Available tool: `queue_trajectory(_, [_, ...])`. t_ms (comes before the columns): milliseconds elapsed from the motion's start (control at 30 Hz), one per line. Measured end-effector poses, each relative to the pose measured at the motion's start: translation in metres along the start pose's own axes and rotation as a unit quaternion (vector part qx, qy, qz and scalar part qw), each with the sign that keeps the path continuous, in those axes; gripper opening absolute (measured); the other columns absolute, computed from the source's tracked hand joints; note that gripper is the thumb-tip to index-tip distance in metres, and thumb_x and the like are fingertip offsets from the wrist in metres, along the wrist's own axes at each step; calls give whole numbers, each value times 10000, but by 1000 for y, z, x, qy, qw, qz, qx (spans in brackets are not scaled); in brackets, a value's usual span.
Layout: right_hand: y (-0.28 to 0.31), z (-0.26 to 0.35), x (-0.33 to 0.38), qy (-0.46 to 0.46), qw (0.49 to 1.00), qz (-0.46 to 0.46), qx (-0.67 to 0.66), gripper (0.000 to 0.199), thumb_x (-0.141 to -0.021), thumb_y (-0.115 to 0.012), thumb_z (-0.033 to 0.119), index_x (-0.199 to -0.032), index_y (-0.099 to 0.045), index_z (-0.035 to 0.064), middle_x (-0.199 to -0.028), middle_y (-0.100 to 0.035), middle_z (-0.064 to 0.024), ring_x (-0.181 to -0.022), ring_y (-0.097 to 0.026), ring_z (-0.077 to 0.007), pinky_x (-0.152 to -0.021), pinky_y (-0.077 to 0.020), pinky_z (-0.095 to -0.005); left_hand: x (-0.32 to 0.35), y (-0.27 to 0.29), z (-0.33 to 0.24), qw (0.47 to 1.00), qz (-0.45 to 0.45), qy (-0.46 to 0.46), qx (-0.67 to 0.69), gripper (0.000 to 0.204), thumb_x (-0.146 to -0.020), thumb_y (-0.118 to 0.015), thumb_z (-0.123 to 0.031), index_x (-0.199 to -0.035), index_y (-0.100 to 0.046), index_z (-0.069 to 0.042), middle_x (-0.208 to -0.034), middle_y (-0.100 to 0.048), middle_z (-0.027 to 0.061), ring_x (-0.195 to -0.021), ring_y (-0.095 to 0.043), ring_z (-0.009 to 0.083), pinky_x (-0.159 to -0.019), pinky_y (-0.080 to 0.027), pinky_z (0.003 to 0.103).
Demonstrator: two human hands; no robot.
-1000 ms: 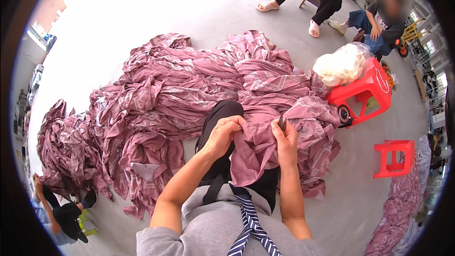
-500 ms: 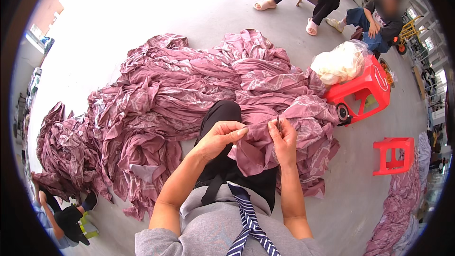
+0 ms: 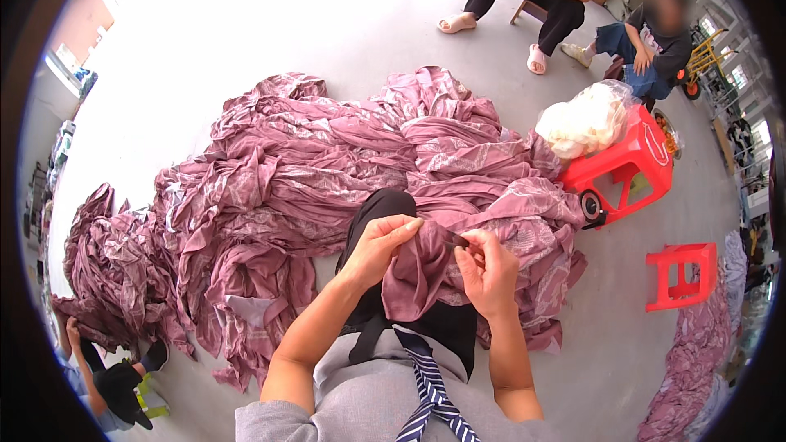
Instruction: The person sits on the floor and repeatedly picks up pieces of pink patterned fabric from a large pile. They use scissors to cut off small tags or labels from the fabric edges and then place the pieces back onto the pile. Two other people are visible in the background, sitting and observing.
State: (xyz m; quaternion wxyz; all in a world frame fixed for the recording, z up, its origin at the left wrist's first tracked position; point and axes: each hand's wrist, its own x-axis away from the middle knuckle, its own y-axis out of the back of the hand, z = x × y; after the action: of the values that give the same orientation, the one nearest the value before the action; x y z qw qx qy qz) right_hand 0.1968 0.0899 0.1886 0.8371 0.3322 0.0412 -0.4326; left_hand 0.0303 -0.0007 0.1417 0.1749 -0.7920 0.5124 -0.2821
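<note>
Pinched between thumb and fingers of my left hand [image 3: 379, 247] is the edge of a mauve cloth with pale patterning [image 3: 417, 266]. It hangs over my lap and runs into the big heap of the same cloth [image 3: 327, 155] on the floor ahead. My right hand [image 3: 489, 272] is closed on a small dark tool [image 3: 455, 239], slim and pointed like thread snips; most of it is hidden by the fingers. Its tip points left and meets the cloth edge, a short way right of my left fingertips.
Right of the heap stands a red plastic stool [image 3: 622, 172] beside a bag of whitish material [image 3: 585, 120]. Farther right are another red stool [image 3: 682, 277] and more mauve cloth [image 3: 696, 360]. Two people sit at the far right; another person's hand [image 3: 72, 334] touches the heap at far left.
My right hand has turned, and the dark tool now points left at the cloth edge instead of upward. My left hand keeps its pinch. The whole scene sits slightly lower in view.
</note>
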Motion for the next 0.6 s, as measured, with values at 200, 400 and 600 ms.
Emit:
queue_trajectory(200, [-5,-9,4,-19,998,29,-47,229,-862,-672,212,-940,-588,13,-690,-624,-93,-607,-637,-165,-546,-501,-271,3,-4,-6,1000,1,9,8,186,-939,-571,-187,-990,-669,-38,-718,-532,-119,-582,-406,-31,-512,-296,145])
queue_trajectory(400, [-8,-11,5,-37,997,28,-67,226,-863,-672,203,-939,-588,8,-708,-640,-103,-636,-652,-170,-570,-508,-273,6,-4,-5,1000,15,11,2,183,-943,-562,-169,-982,-664,-22,-745,-544,-109,-616,-420,-30,-542,-324,138])
queue_trajectory(600, [-6,-6,3,-8,998,40,-49,256,-864,-675,191,-973,-577,-19,-753,-630,-81,-664,-610,-110,-592,-484,-236,9,-7,-10,999,32,20,-6,178,-945,-559,-162,-977,-660,-19,-780,-562,-97,-669,-450,-26,-591,-354,139])
